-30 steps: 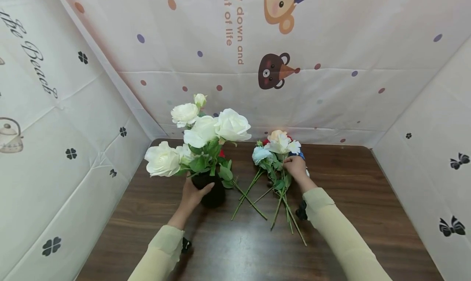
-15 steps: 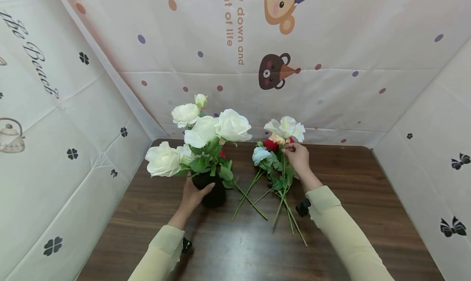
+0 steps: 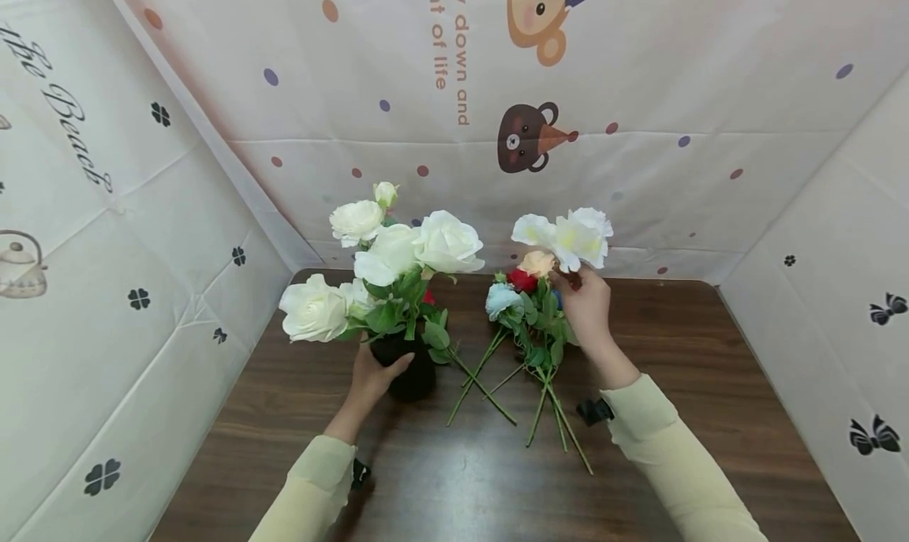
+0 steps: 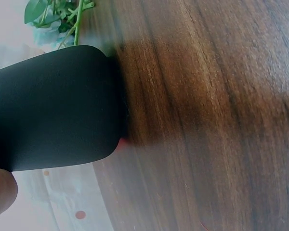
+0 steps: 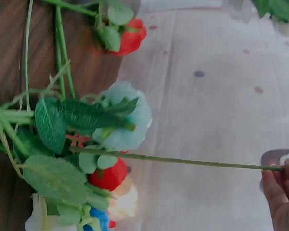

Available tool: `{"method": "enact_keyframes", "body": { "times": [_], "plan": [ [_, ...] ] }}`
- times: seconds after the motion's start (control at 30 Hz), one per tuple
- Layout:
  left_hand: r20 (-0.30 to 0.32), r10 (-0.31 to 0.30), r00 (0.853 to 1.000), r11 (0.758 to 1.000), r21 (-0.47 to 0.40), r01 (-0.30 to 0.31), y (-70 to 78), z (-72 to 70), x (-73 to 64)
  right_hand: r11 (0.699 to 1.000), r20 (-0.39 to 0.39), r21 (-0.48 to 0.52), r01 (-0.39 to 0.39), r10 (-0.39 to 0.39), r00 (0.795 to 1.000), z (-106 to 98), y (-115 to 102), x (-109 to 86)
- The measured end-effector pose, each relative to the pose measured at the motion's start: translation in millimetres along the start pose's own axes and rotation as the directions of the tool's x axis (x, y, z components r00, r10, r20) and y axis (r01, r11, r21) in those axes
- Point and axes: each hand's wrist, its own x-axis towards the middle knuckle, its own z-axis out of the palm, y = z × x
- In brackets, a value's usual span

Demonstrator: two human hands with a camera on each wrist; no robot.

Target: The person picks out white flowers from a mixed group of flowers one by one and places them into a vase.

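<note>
In the head view my left hand [image 3: 371, 376] grips the side of a black vase [image 3: 412, 380]. White roses [image 3: 394, 254] with green leaves stand in it. The left wrist view shows the dark vase wall [image 4: 62, 110] from close by, with its base near the tabletop. My right hand [image 3: 589, 309] pinches the stem of a white flower [image 3: 568, 234] with broad ruffled petals, raised over the other flowers. In the right wrist view its thin bare stem [image 5: 192, 162] stretches from the fingers across a bunch containing a light blue flower [image 5: 132, 118] and a red one [image 5: 111, 174].
On the wooden table [image 3: 682, 416], a peach flower [image 3: 537, 263] lies in the bunch and several green stems [image 3: 557, 412] point toward the front. Another red flower [image 5: 132, 37] lies behind the vase. A printed cloth [image 3: 653, 92] walls off the back; patterned sheets flank both sides.
My right hand has lifted the white flower up out of the bunch and slightly right, exposing the peach and red blooms. The left hand and vase stay in place.
</note>
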Motion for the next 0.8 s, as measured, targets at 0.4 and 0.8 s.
{"method": "enact_keyframes", "body": {
  "times": [0.4, 0.8],
  "plan": [
    [0.021, -0.006, 1.0, 1.0, -0.01, 0.006, 2.5, 2.5, 0.0, 0.942, 0.009, 0.3, -0.148, 0.152, 0.988, -20, -43, -42.2],
    [0.02, -0.001, 1.0, 1.0, 0.01, 0.001, 4.1, 5.8, 4.7, 0.736, -0.09, 0.639, 0.223, -0.217, 0.972, -12, -78, -63.3]
  ]
}}
